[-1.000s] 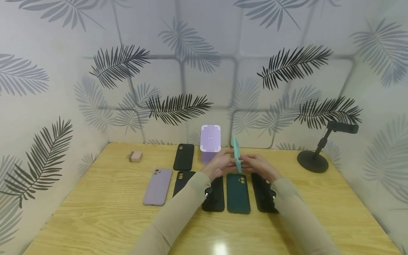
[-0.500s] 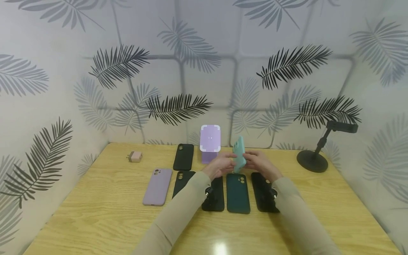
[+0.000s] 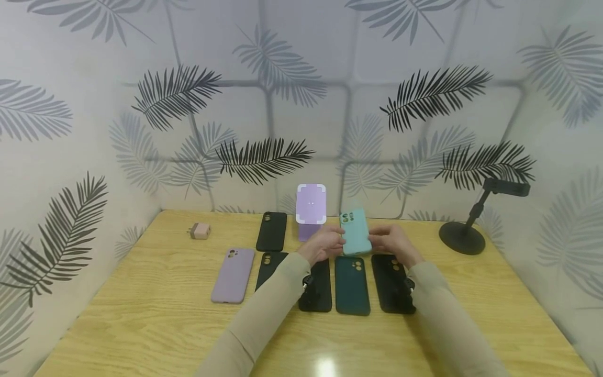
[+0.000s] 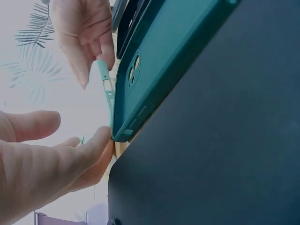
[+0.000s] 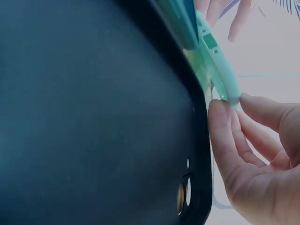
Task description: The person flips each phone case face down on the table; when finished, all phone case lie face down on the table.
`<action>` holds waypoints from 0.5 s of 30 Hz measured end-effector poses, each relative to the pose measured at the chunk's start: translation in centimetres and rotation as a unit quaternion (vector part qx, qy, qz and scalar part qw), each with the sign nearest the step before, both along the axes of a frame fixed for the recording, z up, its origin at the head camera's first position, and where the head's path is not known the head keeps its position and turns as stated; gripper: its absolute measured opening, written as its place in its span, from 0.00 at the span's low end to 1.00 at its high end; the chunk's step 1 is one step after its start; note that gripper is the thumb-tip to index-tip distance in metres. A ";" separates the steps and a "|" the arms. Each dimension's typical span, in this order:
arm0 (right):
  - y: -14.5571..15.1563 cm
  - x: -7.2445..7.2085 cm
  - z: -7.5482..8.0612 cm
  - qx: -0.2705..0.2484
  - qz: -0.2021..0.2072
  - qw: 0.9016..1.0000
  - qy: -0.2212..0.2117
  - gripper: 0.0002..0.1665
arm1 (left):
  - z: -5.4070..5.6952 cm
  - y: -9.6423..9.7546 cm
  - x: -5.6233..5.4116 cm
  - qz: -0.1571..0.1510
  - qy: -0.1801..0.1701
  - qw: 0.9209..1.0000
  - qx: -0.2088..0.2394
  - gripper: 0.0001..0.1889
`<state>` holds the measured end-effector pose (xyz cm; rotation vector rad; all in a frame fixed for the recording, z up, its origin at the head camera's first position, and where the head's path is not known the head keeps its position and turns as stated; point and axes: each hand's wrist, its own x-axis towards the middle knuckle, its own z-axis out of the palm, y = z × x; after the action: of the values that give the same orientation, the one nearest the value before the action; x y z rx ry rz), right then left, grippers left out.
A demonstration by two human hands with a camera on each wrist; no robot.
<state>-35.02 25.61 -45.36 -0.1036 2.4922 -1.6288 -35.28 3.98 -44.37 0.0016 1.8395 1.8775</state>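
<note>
A turquoise phone case [image 3: 356, 234] lies low over the table's back part, camera cutouts facing up. My right hand [image 3: 392, 242] pinches its right edge between thumb and fingers, as the right wrist view shows at the case corner [image 5: 229, 86]. On the opposite side, my left hand [image 3: 324, 244] touches the edge with its fingertips; its thumb [image 4: 40, 125] stands apart from the case. Just in front is a dark green phone case [image 3: 352, 286], between a black case [image 3: 315, 293] on the left and another black case [image 3: 392, 288] partly under the right wrist.
A purple stand [image 3: 311, 204] rises behind my left hand. Further left are two black cases [image 3: 271, 232], one partly hidden by the sleeve, a lilac case [image 3: 233, 276] and a pink charger plug [image 3: 200, 231]. A black stand [image 3: 462, 238] is at the back right.
The turquoise case has turned from upright and edge-on to lying back, its camera side now facing up. My right hand has shifted slightly right, while the left hand stays about where it was.
</note>
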 end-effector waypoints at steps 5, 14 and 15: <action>0.3 -0.2 -0.4 0.021 0.012 1.000 -0.002 0.24 | -0.1 0.0 0.0 0.002 -0.004 1.000 0.000 0.26; 0.7 -0.8 -1.0 0.016 0.023 1.000 -0.007 0.25 | -0.2 -0.1 -0.1 0.006 -0.003 1.000 0.000 0.26; 0.7 -0.8 -1.0 0.017 0.025 1.000 -0.007 0.25 | -0.2 -0.1 0.0 0.005 -0.002 1.000 0.000 0.26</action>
<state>-35.79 26.28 -46.38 -0.1482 2.4847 -1.5611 -35.31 3.92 -44.60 -0.0121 1.8398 1.8824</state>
